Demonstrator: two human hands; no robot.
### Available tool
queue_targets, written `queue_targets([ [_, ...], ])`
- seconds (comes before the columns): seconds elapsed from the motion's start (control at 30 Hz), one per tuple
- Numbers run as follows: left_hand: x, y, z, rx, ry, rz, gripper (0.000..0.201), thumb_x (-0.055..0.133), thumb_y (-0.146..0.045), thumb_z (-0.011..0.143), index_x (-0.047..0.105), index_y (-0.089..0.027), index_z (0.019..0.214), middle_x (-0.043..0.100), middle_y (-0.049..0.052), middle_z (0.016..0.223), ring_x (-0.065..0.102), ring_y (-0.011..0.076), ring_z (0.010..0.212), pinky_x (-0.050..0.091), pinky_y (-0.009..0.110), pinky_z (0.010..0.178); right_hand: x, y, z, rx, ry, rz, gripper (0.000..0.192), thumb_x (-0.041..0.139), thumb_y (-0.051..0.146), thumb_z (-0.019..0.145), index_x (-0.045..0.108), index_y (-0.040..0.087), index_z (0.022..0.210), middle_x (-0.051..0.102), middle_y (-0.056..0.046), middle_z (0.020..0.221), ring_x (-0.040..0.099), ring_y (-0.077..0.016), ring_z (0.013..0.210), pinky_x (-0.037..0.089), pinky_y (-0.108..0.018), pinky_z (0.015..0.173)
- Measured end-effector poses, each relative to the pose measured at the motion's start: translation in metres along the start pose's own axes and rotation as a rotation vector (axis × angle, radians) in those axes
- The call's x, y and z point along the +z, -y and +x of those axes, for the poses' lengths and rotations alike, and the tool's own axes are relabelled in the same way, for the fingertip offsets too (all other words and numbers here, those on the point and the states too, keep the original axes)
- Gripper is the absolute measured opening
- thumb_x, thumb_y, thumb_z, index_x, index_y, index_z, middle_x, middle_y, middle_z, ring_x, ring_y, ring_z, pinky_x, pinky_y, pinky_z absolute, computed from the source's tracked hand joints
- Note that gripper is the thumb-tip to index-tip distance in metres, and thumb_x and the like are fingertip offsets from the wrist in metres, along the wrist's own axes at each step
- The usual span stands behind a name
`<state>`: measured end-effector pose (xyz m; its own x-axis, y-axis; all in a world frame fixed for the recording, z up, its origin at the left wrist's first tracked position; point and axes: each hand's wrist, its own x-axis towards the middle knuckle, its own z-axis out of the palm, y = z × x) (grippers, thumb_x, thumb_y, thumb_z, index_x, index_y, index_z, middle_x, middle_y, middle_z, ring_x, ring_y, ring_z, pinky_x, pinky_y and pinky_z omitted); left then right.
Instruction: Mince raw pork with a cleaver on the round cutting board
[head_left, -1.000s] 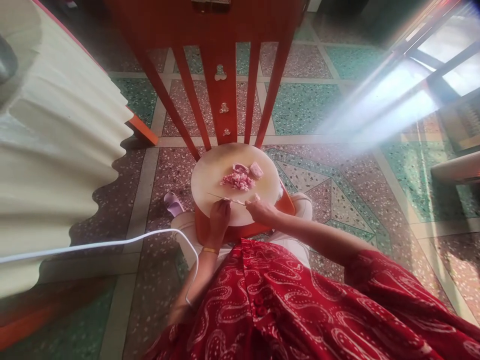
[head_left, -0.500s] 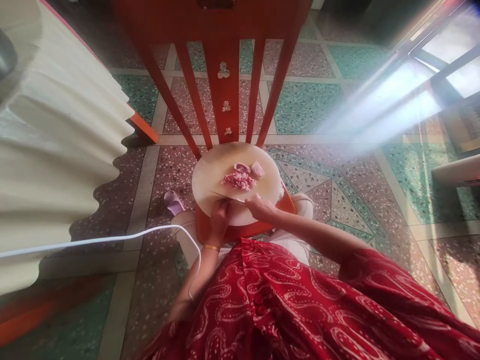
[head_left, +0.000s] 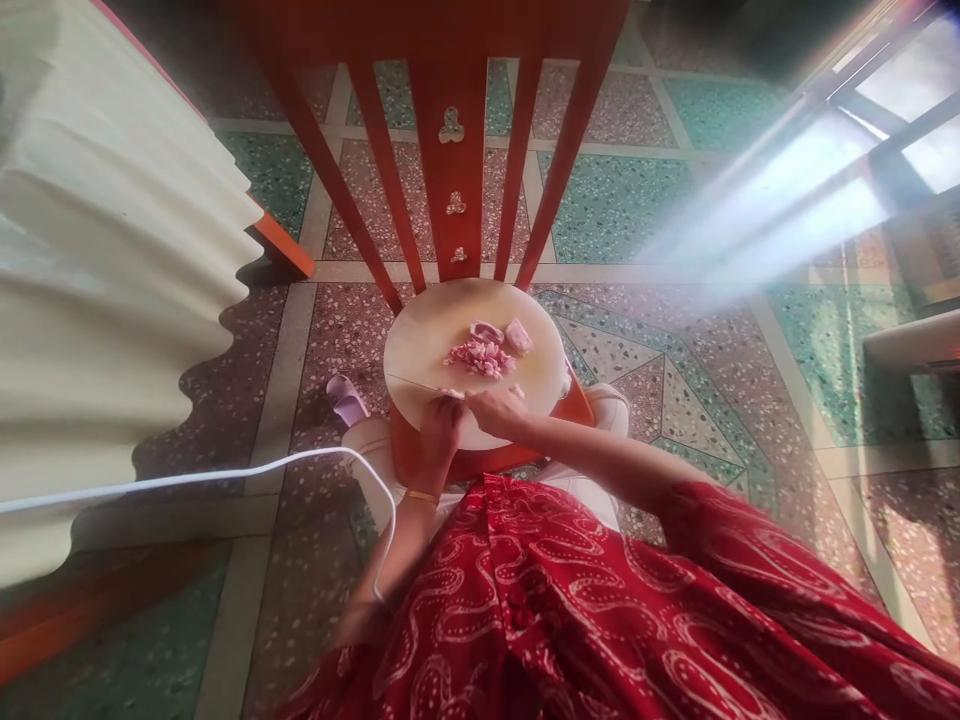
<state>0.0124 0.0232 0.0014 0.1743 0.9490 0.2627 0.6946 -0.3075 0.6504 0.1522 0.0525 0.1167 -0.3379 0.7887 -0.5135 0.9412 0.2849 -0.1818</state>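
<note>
One board (head_left: 412, 335) sits on a chair (head_left: 450, 75). Near the board's front edge, right hand (head_left: 495, 413) clamps one knife (head_left: 412, 383), handle hidden; left hand (head_left: 441, 425), grip unclear. Mid-board, one meat pile (head_left: 480, 359), two chunks (head_left: 517, 337) behind.

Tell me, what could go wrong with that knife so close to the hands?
The knife in the right hand lies close to the fingers of the left hand, so a slip might cut them. The round board sits on a chair seat, so it might shift under uneven pressure. A white cord crosses the left forearm in view and could snag.
</note>
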Motion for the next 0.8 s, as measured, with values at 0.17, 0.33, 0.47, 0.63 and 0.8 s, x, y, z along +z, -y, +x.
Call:
queue_targets([
  [0.17,-0.007,-0.004,-0.003,-0.004,-0.01,0.01,0.033,0.051,-0.036,0.089,0.052,-0.017,0.116,0.053,0.009,0.117,0.055,0.0178,0.099,0.049,0.039,0.084,0.001,0.005,0.009,-0.036,-0.018,0.056,0.025,0.037,0.021,0.089,0.052,0.018,0.109,0.065,-0.011,0.088,0.064,-0.0237,0.08,0.047,-0.035,0.069],
  [0.33,-0.002,-0.008,0.003,0.013,-0.033,-0.011,0.022,0.049,-0.029,0.089,0.059,-0.019,0.106,0.059,0.008,0.107,0.056,0.02,0.095,0.049,0.038,0.084,0.014,-0.035,-0.033,0.039,-0.04,-0.018,0.028,0.036,0.014,0.087,0.052,0.016,0.11,0.062,-0.013,0.098,0.062,-0.0223,0.085,0.048,-0.032,0.069],
  [0.47,-0.001,-0.008,0.001,0.044,-0.09,0.011,0.019,0.046,-0.022,0.088,0.061,-0.02,0.1,0.061,0.008,0.099,0.056,0.0218,0.094,0.047,0.038,0.085,0.016,-0.041,-0.049,0.064,-0.095,-0.023,0.032,0.03,0.012,0.088,0.049,0.015,0.113,0.059,-0.014,0.099,0.061,-0.022,0.085,0.048,-0.029,0.061],
  [0.63,-0.004,-0.005,-0.003,0.095,-0.091,0.068,0.02,0.044,-0.019,0.088,0.061,-0.019,0.1,0.063,0.007,0.095,0.056,0.0206,0.092,0.046,0.037,0.085,0.023,-0.028,-0.043,0.016,-0.082,-0.064,0.028,0.039,0.012,0.083,0.054,0.016,0.107,0.053,-0.017,0.112,0.051,-0.0268,0.105,0.049,-0.031,0.07],
  [0.8,0.001,0.003,-0.001,0.103,-0.052,0.084,0.017,0.045,-0.021,0.088,0.061,-0.018,0.096,0.064,0.009,0.094,0.057,0.0223,0.091,0.045,0.039,0.085,0.014,-0.01,-0.02,0.01,-0.005,-0.046,0.029,0.039,0.012,0.084,0.054,0.015,0.108,0.061,-0.016,0.098,0.058,-0.0261,0.094,0.044,-0.042,0.08],
])
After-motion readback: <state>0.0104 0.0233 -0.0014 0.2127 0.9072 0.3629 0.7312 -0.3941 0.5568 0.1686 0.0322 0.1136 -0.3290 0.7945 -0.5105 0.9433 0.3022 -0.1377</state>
